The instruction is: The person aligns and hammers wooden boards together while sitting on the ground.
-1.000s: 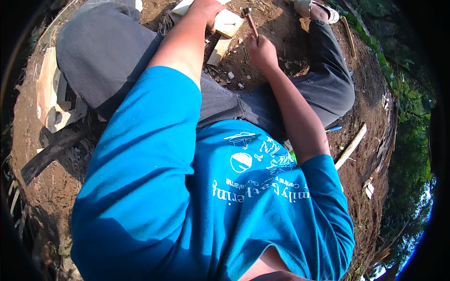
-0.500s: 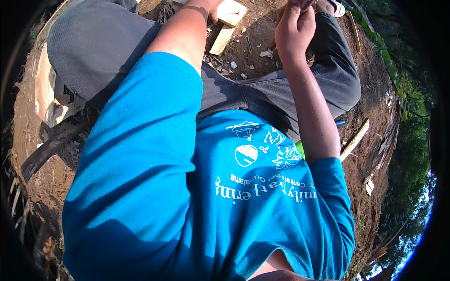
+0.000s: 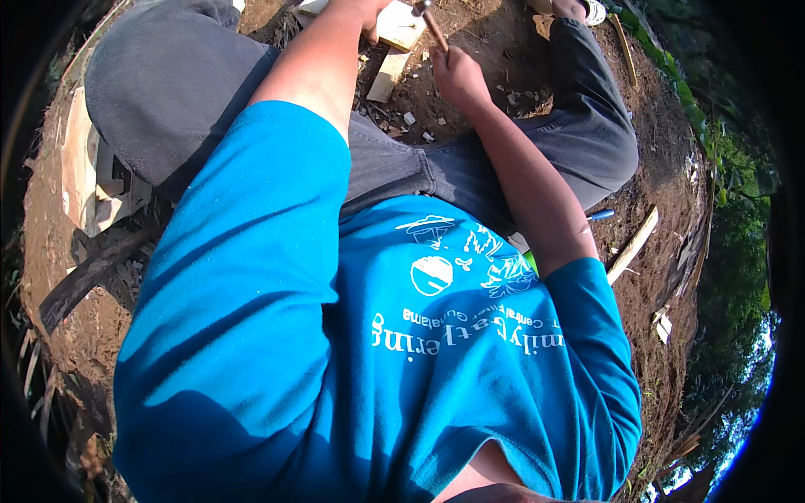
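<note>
My right hand is wrapped round the handle of a hammer. The hammer's metal head is by the right edge of a pale wooden block, close to the picture's upper edge. My left hand grips the block's left side, its fingers bent down along the wood and partly cut off by the picture edge. Below the block, a narrow wooden strip slants down toward my lap. Whether the hammer head touches the wood I cannot tell.
Wood chips lie scattered on brown soil between my bent legs. On the left are pale boards and a dark branch. A split stick and a blue object lie to the right, with green plants beyond.
My right hand has swung down and left from its raised place, bringing the hammer to the block. The left hand keeps its place on the block, shifting slightly left in the picture.
</note>
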### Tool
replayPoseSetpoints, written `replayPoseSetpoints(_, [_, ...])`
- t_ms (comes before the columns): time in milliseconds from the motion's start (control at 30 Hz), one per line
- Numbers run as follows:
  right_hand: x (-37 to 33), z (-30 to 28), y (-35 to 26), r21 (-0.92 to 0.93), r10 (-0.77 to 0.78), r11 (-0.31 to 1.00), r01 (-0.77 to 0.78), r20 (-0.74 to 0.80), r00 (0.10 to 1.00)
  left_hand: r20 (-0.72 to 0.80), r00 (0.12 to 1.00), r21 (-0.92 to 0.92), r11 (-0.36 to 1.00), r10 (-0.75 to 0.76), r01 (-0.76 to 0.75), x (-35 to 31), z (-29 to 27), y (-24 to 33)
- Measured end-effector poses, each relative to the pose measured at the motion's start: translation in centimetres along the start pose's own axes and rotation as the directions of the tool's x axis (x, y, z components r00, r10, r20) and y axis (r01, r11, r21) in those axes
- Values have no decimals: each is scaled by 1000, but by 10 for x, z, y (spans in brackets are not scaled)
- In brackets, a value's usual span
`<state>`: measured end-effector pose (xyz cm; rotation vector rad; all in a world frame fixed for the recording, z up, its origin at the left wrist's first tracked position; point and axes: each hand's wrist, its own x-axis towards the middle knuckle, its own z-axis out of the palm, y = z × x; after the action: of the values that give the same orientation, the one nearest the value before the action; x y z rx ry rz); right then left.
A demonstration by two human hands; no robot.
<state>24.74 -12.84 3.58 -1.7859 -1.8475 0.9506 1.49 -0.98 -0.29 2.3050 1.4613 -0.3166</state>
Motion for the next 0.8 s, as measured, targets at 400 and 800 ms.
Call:
replayPoseSetpoints(400, [17,26,18,-270,6,962,30,132,991,15,1000,-4,1000,-11,11,3,18,-20])
replayPoseSetpoints(800, [24,-57,-29,448,166,880,-156,17,986,99,995,94,995,-28,18,-13,-1,34])
